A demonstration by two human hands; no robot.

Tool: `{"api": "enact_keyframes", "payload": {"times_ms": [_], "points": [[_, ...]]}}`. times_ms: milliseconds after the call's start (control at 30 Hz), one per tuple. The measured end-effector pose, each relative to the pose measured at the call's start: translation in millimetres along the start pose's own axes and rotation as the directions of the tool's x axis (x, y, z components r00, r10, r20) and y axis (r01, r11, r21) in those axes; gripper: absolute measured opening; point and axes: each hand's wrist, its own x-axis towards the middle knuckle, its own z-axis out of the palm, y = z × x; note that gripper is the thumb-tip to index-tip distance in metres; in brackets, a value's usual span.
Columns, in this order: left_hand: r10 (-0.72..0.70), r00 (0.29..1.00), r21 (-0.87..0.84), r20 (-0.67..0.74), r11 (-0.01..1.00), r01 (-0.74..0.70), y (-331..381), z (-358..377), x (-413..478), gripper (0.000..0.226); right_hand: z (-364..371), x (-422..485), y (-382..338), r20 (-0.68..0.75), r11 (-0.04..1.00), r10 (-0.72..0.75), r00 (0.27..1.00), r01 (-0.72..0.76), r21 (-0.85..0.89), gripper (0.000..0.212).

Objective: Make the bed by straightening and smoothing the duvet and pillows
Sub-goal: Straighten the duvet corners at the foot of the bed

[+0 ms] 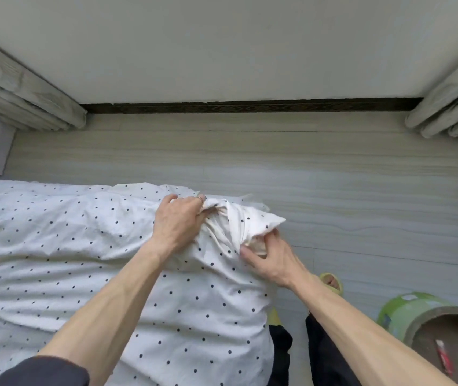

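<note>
— Gripping is being done at one corner of the spotted duvet [110, 246], is it not?

— Yes. The corner is at the edge of the bed, above the pale floor [333, 176]. The left hand [176, 227] is closed on a bunch of cloth, with the fingers curled tight around it. The right hand [269, 260] is set lower, and its fingers are pinched on the loose flap beside the pointed tip.

— Why are two hands used?

— One bunch is probably held firm so the other part can be pulled straight. The cloth between them is bunched and creased.

— Is the bed nearly made?

— Not yet, it seems. Many wrinkles are seen across the duvet, and no pillow can be seen.
</note>
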Motion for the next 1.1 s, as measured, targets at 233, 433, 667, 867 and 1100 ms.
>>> {"api": "enact_keyframes", "payload": {"times_ms": [233, 433, 667, 867, 1100], "points": [[-0.216, 0.876, -0.271, -0.432, 0.957, 0.103, 69, -89, 92, 0.046, -63, 31, -36, -0.390, 0.930, 0.117, 0.913, 0.037, 0.366, 0.031], [-0.172, 0.939, -0.120, 0.297, 0.969, 0.215, 86, 48, 77, 0.051, -25, 59, 86, -0.189, 0.495, 0.795, 0.577, -0.437, 0.751, 0.044], [-0.135, 0.991, -0.101, -0.015, 0.986, 0.133, 77, 95, -13, 0.069, -3, 90, 62, 0.389, 0.300, 0.515, 0.764, -0.586, 0.753, 0.081], [-0.165, 0.985, -0.141, -0.053, 0.978, 0.156, 80, 94, -15, 0.067, -53, 99, 27, -0.369, 0.794, 0.404, 0.837, -0.121, 0.596, 0.028], [-0.129, 0.990, -0.048, 0.060, 0.990, 0.132, 88, 112, -17, 0.060, 2, 82, 79, 0.060, 0.348, 0.824, 0.563, -0.587, 0.731, 0.083]]}}
